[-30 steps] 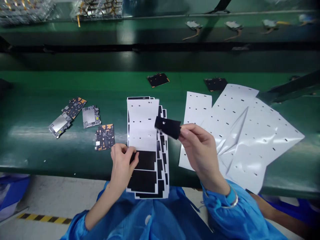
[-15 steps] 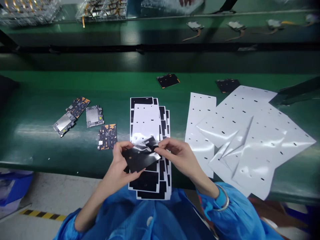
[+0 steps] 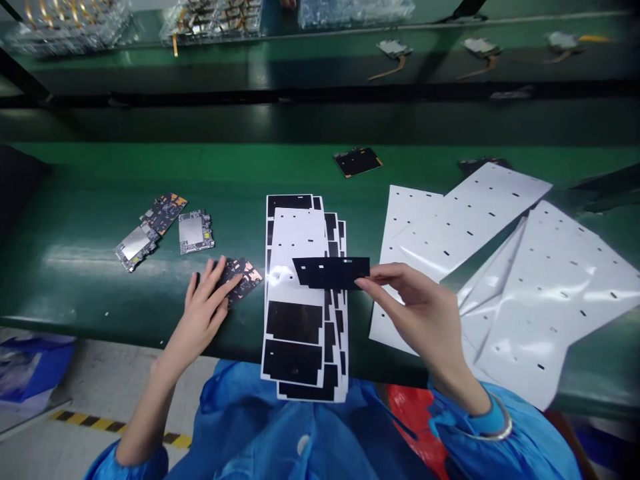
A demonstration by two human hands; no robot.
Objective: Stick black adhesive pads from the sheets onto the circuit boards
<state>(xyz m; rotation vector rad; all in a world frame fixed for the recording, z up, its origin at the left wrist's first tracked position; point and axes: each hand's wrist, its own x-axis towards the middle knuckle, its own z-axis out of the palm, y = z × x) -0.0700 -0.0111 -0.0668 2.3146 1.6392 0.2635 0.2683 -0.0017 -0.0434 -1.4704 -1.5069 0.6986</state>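
Observation:
Between the thumb and fingers of my right hand (image 3: 417, 310) is a thin black adhesive sticker (image 3: 333, 273) with small cut-out holes, held up by its right end. It hangs over a stack of white backing sheets (image 3: 295, 320) that carry black stickers in rows. My left hand (image 3: 203, 307) lies with fingers spread on a circuit board (image 3: 243, 280), left of the stack, covering part of it. Further left are a metal-shielded board (image 3: 195, 231), another shielded board (image 3: 135, 247) and a dark board (image 3: 164, 212) touching it.
White sheets with small holes (image 3: 535, 287) lie overlapping on the right. A black-covered board (image 3: 357, 161) sits behind the stack, another dark board (image 3: 485, 164) behind the sheets. Bagged parts (image 3: 215, 20) and small modules (image 3: 394, 48) rest on the raised shelf. The green bench's front edge runs near my body.
My left hand has let go of the black sticker and moved left onto the circuit board, which has turned. My right hand has carried the sticker to the right.

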